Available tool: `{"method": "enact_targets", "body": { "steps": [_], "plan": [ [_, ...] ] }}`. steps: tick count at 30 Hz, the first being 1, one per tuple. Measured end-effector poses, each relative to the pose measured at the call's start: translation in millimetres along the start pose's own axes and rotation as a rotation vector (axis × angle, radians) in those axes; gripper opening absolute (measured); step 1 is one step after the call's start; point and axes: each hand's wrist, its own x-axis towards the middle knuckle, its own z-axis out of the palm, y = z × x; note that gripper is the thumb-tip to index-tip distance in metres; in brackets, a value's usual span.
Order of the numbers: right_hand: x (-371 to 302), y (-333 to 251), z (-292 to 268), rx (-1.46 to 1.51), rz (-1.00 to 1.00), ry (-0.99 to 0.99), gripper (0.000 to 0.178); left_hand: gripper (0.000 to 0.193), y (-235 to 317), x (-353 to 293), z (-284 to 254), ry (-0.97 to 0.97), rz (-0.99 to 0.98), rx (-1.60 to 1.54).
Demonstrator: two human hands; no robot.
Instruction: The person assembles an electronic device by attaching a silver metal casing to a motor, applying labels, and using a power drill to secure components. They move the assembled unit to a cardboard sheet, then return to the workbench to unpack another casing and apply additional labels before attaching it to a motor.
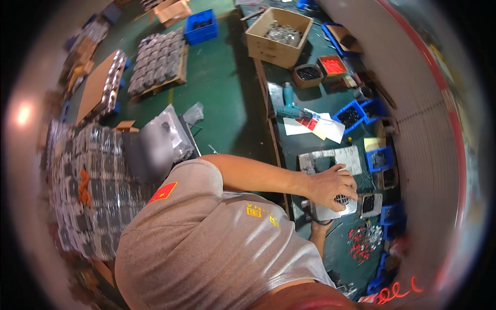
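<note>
On the green-topped workbench (338, 241), a light grey, box-shaped metal housing (324, 212) is held close to the worker's body. It is covered from above by the left hand (333, 189), whose fingers are curled down around the round, dark-slotted grille (342, 199) on its upper face. The right hand (319, 228) is placed at the near edge; its fingers are largely hidden by the housing, so whether they are wide or closed cannot be told. For steady handling, firm support should be kept beneath while pressure from above is spread evenly, and fingertips are best kept clear of the slots.

Close by, a loose heap of red and silver small pieces (360, 243) is left on the bench; room should be kept so that none is trapped underneath. Just beyond the housing, a pale, stained flat board (350, 158) is laid. Farther along, a teal pistol-shaped power driver (294, 111) is rested by white papers (333, 131), and a pale wooden box (268, 51) is filled with shiny metal parts.
</note>
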Motion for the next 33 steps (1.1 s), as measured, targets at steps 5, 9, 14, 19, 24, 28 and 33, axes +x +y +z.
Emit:
{"method": "enact_targets", "body": {
  "steps": [5,9,14,19,24,28,33],
  "plan": [
    [33.0,-0.3,-21.8,-0.058,0.21,-0.005,0.058,0.037,-6.8,-22.5,-9.3,0.197,-0.073,0.039],
    [6.5,-11.2,23.1,-0.397,0.261,0.121,0.064,0.03,-34.1,-68.1,-33.9,0.407,-0.183,-0.011],
    [-45.1,-10.8,95.6,-0.567,0.221,0.233,0.073,0.025,-53.0,-113.1,-83.8,0.581,-0.329,-0.122],
    [-17.0,18.7,121.4,-0.526,0.291,0.21,0.074,0.027,-64.9,-195.5,-157.6,0.791,-0.476,-0.268],
    [8.1,46.1,185.1,-0.669,0.228,0.096,0.055,0.026,-79.4,-273.4,-224.1,0.986,-0.602,-0.318],
    [23.3,90.6,267.8,-0.668,0.119,-0.079,0.038,0.027,-92.2,-345.2,-265.5,1.202,-0.599,-0.35],
    [34.6,117.6,358.5,-0.854,0.093,-0.092,0.029,0.031,-103.9,-401.4,-302.0,1.419,-0.566,-0.428]
  ]
}}
